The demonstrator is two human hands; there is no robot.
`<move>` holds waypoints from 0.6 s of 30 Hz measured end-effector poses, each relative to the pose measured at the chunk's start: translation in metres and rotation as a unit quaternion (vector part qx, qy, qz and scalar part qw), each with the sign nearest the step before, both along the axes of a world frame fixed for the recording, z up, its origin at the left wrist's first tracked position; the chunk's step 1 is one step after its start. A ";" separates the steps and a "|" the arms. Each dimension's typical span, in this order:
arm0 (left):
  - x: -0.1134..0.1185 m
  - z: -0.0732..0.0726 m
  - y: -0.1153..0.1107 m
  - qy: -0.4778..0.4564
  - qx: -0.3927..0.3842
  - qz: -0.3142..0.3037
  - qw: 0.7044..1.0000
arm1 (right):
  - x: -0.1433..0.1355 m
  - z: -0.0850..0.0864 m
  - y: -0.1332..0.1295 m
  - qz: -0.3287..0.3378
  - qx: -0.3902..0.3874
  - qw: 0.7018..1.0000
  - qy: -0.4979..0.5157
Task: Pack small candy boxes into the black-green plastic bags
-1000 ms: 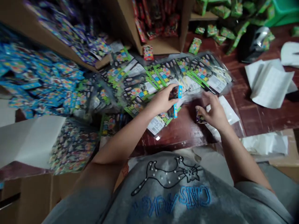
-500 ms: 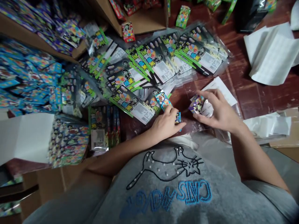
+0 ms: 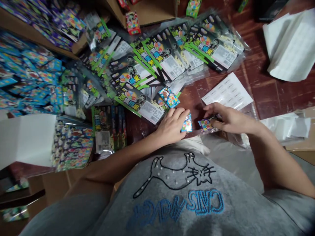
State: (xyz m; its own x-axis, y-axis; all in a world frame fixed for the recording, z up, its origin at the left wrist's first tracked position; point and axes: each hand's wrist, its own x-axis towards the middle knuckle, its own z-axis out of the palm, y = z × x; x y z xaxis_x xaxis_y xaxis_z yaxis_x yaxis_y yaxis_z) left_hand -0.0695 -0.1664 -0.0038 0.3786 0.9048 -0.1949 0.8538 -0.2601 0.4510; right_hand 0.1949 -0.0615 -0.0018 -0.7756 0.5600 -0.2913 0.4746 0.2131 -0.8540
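Note:
My left hand (image 3: pixel 173 126) lies over the table with its fingers curled round a small blue candy packet (image 3: pixel 187 123); the far side of that packet is hidden by the hand. Just beyond the fingers, a second blue packet (image 3: pixel 169 97) rests loose beside the black-and-green printed bags (image 3: pixel 151 106). To the right, my right hand (image 3: pixel 227 119) pinches a small purple packet (image 3: pixel 205 124) low at the table's near edge. Behind the right hand lies a white sheet of small printed labels (image 3: pixel 228 91).
Blue packets (image 3: pixel 31 75) are heaped at the left. Purple packets (image 3: pixel 56 23) fill a cardboard box (image 3: pixel 80 44) at the back left. A red packet (image 3: pixel 133 23) stands by another box. White paper (image 3: pixel 292 49) lies at the right, and clear plastic bags (image 3: pixel 283 126) below it.
My right hand has lowered the purple packet toward the table edge, uncovering the label sheet. My left hand has drawn back from the upper blue packet and covers the lower one.

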 end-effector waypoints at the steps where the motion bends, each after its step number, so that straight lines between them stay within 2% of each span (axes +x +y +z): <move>1: 0.000 -0.001 -0.001 -0.006 0.001 -0.009 1.000 | -0.003 0.001 0.008 0.046 0.021 0.999 -0.002; 2: 0.000 -0.002 -0.002 -0.007 0.003 -0.013 1.000 | -0.006 0.001 0.014 0.075 0.051 0.996 0.002; 4: 0.000 -0.003 -0.004 -0.001 0.009 -0.010 1.000 | -0.012 0.001 0.020 0.090 0.143 0.985 0.011; 6: -0.001 -0.004 -0.005 0.007 0.014 0.000 1.000 | -0.017 0.001 0.015 0.069 0.247 0.967 -0.015; 9: -0.001 -0.004 -0.006 0.011 0.012 0.009 1.000 | -0.021 -0.002 -0.010 0.001 0.346 0.927 -0.149; 11: -0.001 -0.002 -0.005 0.016 0.008 0.014 1.000 | -0.024 -0.006 -0.030 -0.034 0.363 0.904 -0.225; 14: -0.001 0.003 -0.004 0.029 -0.008 0.009 1.000 | -0.029 -0.015 -0.051 -0.030 0.352 0.908 -0.223; 16: -0.003 0.009 -0.003 0.038 -0.025 -0.005 0.999 | -0.031 -0.018 -0.055 0.023 0.350 0.920 -0.177; 18: -0.009 0.017 0.003 0.037 -0.032 -0.028 0.998 | -0.032 -0.017 -0.050 0.103 0.341 0.927 -0.116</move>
